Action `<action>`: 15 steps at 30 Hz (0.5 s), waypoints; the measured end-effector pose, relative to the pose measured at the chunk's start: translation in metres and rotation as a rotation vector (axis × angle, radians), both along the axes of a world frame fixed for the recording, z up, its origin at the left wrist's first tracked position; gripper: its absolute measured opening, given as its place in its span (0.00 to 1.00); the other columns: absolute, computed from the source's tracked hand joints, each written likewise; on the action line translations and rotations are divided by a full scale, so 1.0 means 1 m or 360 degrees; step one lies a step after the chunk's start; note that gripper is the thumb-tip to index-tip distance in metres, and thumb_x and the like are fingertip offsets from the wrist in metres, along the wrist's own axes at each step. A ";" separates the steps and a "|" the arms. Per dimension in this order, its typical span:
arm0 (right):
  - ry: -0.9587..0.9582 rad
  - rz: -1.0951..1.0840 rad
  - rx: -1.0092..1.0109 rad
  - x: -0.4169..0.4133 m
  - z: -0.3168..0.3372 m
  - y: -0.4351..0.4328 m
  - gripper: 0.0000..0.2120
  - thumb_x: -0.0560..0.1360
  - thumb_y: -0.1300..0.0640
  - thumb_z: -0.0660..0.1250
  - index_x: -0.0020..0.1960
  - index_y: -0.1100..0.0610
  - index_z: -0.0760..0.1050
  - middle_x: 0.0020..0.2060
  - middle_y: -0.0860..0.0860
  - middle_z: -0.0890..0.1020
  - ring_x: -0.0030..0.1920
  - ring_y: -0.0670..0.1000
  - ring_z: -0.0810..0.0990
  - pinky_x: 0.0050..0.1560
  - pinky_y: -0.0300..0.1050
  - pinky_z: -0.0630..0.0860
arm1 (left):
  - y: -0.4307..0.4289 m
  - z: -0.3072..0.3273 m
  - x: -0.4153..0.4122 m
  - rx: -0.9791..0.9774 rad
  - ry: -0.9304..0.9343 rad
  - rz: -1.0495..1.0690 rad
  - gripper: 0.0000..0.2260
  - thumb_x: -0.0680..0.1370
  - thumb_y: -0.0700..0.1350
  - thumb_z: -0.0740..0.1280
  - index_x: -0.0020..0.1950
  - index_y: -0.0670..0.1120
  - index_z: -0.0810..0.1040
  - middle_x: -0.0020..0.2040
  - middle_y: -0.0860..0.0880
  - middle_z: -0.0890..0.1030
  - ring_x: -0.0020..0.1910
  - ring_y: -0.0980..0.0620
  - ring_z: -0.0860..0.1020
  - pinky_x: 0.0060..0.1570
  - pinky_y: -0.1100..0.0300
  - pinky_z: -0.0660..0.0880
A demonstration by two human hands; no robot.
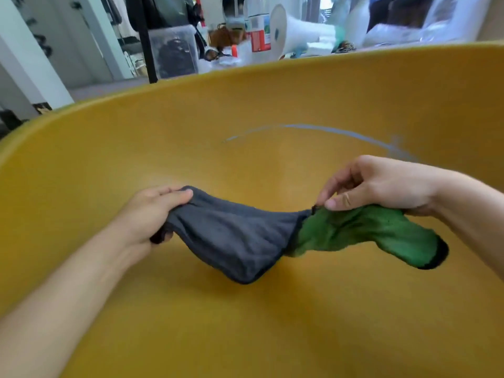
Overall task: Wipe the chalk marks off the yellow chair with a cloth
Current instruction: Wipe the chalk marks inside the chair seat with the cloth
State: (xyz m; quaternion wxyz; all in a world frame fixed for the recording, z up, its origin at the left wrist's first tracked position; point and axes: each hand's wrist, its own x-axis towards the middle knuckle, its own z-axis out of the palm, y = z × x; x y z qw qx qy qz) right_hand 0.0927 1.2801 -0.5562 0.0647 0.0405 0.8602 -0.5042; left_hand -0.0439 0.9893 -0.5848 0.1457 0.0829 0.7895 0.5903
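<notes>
Chalk marks (341, 132) are being shown as a pale blue-grey curved line across the upper right part of the yellow chair (163, 132), whose seat surface is filling most of the view. The line is running from near the middle toward the right, ending just above the right hand (381, 186).

A cloth (231, 236) is being held up between 2 hands above the seat, below the marks and apart from them. It is made of 2 parts: a dark grey section on the left and a green section (368, 233) with a black edge on the right, joined at a dark seam near the middle. The grey end is being gripped by the left hand (152, 211), fingers closed around the bunched fabric. The seam is being pinched between the thumb and fingers of the right hand, with the green part hanging under the palm.

Beyond the chair's rim, a cluttered area is being seen, blurred: a clear plastic storage box (173, 50), a white cone-shaped object (289, 28) and a white bottle with a red label (257, 28).
</notes>
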 end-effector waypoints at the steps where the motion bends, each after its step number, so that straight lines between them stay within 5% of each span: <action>1: 0.0016 -0.0013 -0.0027 -0.003 -0.001 0.000 0.11 0.67 0.55 0.73 0.44 0.61 0.83 0.41 0.64 0.84 0.37 0.59 0.81 0.39 0.50 0.78 | -0.002 0.007 -0.010 -0.0201 0.0131 0.0024 0.02 0.77 0.44 0.66 0.45 0.47 0.77 0.36 0.46 0.73 0.24 0.54 0.68 0.24 0.65 0.60; 4: 0.0106 -0.0046 -0.0426 -0.011 0.003 -0.003 0.09 0.68 0.59 0.71 0.45 0.64 0.82 0.37 0.64 0.82 0.31 0.57 0.81 0.29 0.45 0.79 | -0.009 0.030 -0.033 -0.1481 0.0631 -0.0105 0.13 0.76 0.49 0.66 0.59 0.55 0.68 0.38 0.48 0.76 0.28 0.51 0.73 0.25 0.62 0.65; 6: 0.0150 0.0048 -0.0702 -0.012 0.012 -0.006 0.09 0.68 0.63 0.71 0.47 0.63 0.83 0.35 0.61 0.83 0.29 0.54 0.82 0.27 0.43 0.78 | -0.010 0.032 -0.039 -0.2386 0.0838 -0.0283 0.19 0.76 0.50 0.63 0.66 0.60 0.63 0.50 0.50 0.76 0.44 0.49 0.76 0.38 0.57 0.71; 7: 0.0135 0.0151 -0.0764 -0.013 0.015 -0.009 0.09 0.68 0.65 0.72 0.48 0.62 0.83 0.36 0.59 0.84 0.30 0.53 0.83 0.29 0.42 0.79 | -0.007 0.024 -0.041 -0.2601 0.0985 -0.0359 0.20 0.77 0.49 0.61 0.67 0.62 0.64 0.57 0.50 0.74 0.55 0.48 0.74 0.47 0.55 0.72; 10: -0.0139 0.0623 -0.0388 -0.013 0.016 -0.019 0.14 0.70 0.59 0.69 0.56 0.57 0.82 0.32 0.54 0.80 0.33 0.52 0.80 0.40 0.42 0.76 | 0.016 -0.021 -0.031 -0.2103 0.1247 -0.0786 0.16 0.78 0.53 0.62 0.65 0.61 0.70 0.64 0.52 0.72 0.64 0.49 0.69 0.59 0.53 0.69; 12: -0.0487 0.0913 0.0182 -0.012 0.006 -0.027 0.18 0.73 0.49 0.69 0.62 0.49 0.78 0.30 0.54 0.77 0.36 0.52 0.80 0.48 0.48 0.76 | 0.034 -0.057 -0.022 -0.1768 0.0912 -0.1050 0.20 0.77 0.61 0.60 0.67 0.56 0.69 0.64 0.51 0.73 0.62 0.49 0.71 0.59 0.53 0.71; 15: -0.0834 0.0942 0.0781 -0.013 -0.027 -0.047 0.19 0.77 0.43 0.64 0.67 0.46 0.72 0.36 0.51 0.84 0.47 0.52 0.84 0.57 0.48 0.78 | 0.045 -0.090 -0.021 -0.1803 0.0744 -0.1036 0.21 0.74 0.66 0.61 0.58 0.54 0.76 0.54 0.52 0.76 0.53 0.49 0.75 0.51 0.52 0.74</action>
